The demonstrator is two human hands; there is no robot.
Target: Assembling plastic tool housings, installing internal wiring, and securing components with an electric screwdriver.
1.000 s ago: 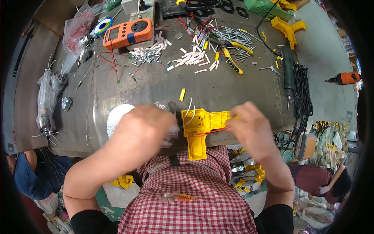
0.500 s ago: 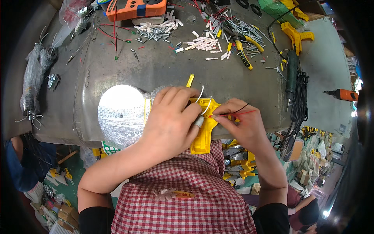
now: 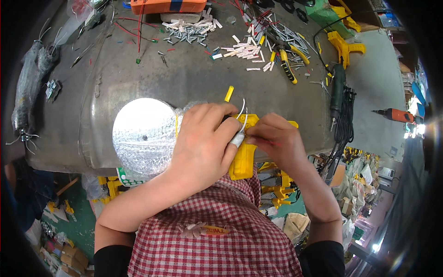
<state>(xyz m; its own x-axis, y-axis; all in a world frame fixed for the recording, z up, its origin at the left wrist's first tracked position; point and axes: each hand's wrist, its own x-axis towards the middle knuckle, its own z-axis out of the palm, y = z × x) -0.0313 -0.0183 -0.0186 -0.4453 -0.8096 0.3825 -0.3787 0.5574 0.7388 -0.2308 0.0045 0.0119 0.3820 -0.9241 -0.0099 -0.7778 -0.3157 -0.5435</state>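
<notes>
A yellow pistol-shaped plastic housing [image 3: 242, 165] lies with its hollow side up at the table's near edge, partly hidden by my hands. My left hand [image 3: 198, 141] is closed over its left side, a white wrap on one fingertip pressing at the middle of the housing. Two white wires [image 3: 244, 121] curve up beside these fingers. My right hand [image 3: 280, 142] pinches at the housing's right side; a bit of thin red wire [image 3: 273, 142] shows among its fingers. Left of my left hand is a large round silvery piece in bubble wrap [image 3: 143, 138], lying against the housing.
Farther back lie white sleeve pieces [image 3: 243, 51], screws [image 3: 189, 34], yellow-black pliers [image 3: 287, 67] and an orange device [image 3: 168, 5]. A dark green tool [image 3: 338, 90] with a bundled cable hangs at the right edge. A wrapped part [image 3: 28, 87] lies far left, a small yellow strip [image 3: 229, 93] ahead.
The right fingers have closed in over the housing's middle, and the red and black wires that stuck out are now mostly hidden. My left hand keeps its hold. The view has shifted slightly.
</notes>
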